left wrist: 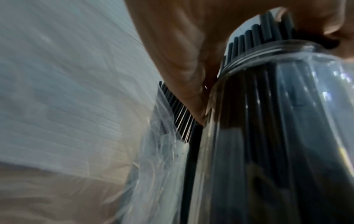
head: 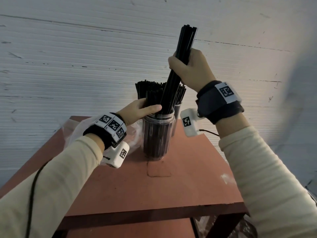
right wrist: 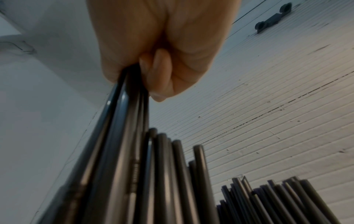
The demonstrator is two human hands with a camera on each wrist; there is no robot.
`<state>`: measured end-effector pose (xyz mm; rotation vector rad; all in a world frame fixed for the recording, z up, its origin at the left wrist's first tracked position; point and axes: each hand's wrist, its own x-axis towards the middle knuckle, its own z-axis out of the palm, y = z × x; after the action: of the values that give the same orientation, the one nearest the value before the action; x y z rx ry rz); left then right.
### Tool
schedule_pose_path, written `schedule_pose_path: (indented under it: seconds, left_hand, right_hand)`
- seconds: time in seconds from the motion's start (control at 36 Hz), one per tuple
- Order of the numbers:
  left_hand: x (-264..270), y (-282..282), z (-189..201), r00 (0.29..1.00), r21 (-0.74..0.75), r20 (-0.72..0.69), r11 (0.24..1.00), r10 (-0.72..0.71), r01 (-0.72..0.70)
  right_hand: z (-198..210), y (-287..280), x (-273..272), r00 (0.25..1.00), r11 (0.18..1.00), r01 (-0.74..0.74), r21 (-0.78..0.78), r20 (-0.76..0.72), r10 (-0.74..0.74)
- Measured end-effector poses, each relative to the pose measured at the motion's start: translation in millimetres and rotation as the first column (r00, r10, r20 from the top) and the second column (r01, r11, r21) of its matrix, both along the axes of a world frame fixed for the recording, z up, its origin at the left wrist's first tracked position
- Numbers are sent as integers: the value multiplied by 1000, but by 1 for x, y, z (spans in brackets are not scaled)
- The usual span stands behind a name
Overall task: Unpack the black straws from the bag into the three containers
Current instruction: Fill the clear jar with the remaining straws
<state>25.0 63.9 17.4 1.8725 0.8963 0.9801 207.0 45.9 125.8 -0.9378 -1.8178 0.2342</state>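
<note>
My right hand (head: pixel 187 66) grips a tilted bundle of black straws (head: pixel 187 38) around its middle; the lower ends reach into the clear front jar (head: pixel 158 134) on the table. My left hand (head: pixel 142 109) curls round the straws standing in that jar, just above its rim, thumb in front. In the left wrist view the left hand (left wrist: pixel 182 45) wraps the straws over the jar (left wrist: pixel 287 121). The right wrist view shows the right hand (right wrist: pixel 162 53) clenched on the bundle (right wrist: pixel 118 136). Two more straw-filled containers stand behind, the right one (head: pixel 177 110) partly hidden.
A crumpled clear plastic bag (head: pixel 73 127) lies on the left of the reddish-brown table (head: pixel 188 177), beside the jars; the bag (left wrist: pixel 157 159) shows close up at the left wrist. A ribbed white wall runs close behind. A lower shelf (head: pixel 130 229) sits under the tabletop.
</note>
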Motion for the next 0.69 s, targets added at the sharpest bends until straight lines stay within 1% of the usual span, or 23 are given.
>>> schedule_pose_path:
  seconds: [0.11, 0.19, 0.25, 0.33, 0.44, 0.5, 0.61, 0.69]
  left_hand:
    - [0, 2, 2, 985, 159, -141, 984, 103, -80]
    - [1, 1, 2, 961, 218, -208, 967, 182, -136]
    - [2, 1, 2, 951, 229, -222, 960, 213, -162]
    - [2, -2, 3, 968, 182, -202, 977, 150, -113]
    - [-4, -3, 1, 996, 29, -85, 1000, 2, 1]
    - [-4, -2, 0, 998, 13, -64, 1000, -26, 27]
    - [-2, -2, 5, 996, 45, -94, 999, 5, -1]
    - [-1, -2, 8, 982, 132, -169, 989, 84, -62]
  right_hand:
    - [0, 0, -2, 1000, 1000, 9, 10, 8, -9]
    - [0, -1, -3, 1000, 999, 23, 29, 18, -23]
    - [-1, -1, -3, 999, 998, 40, 41, 35, -41]
    - [-3, -1, -4, 997, 998, 53, 40, 51, -55]
    - [-4, 2, -2, 998, 998, 60, 15, 26, -60]
    - [-5, 3, -2, 998, 998, 67, 7, 17, -67]
    - [-6, 3, -3, 997, 997, 83, 7, 1, -83]
    - [-6, 3, -3, 996, 995, 94, 16, -8, -94]
